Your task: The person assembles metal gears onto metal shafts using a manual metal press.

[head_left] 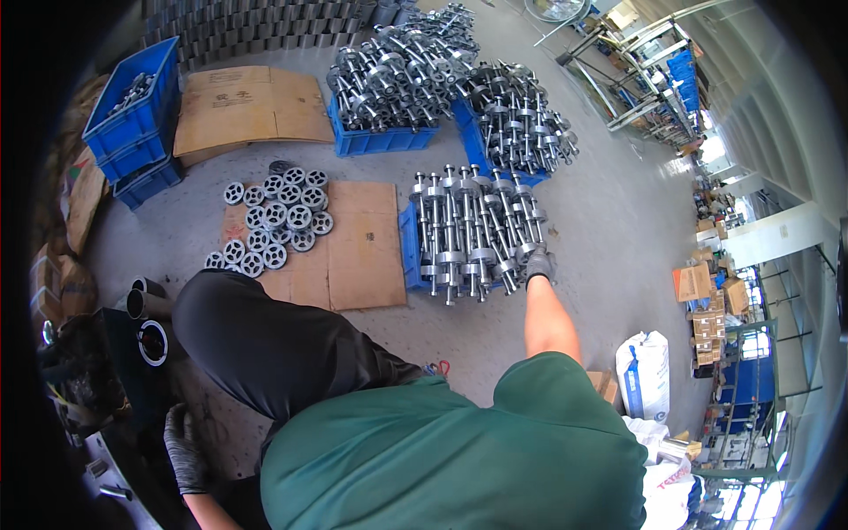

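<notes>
My right hand (540,263), in a grey glove, reaches out to the near right corner of a pile of metal shafts (452,231). Its fingers look curled around the end of one shaft, though the glove hides part of the grip. Each shaft carries thick round collars, and the pile rises above a blue crate (410,246). At the lower left, my left hand (184,449), also gloved, hangs beside a dark machine (119,424) with fingers stretched out and nothing in them.
Spoked metal wheels (276,214) lie on flat cardboard (367,247). Behind stand more shaft-filled crates (384,141), a blue bin (137,115) and stacked grey tubes (265,31). Short tubes (146,300) sit near my knee. A white sack (643,375) stands at right.
</notes>
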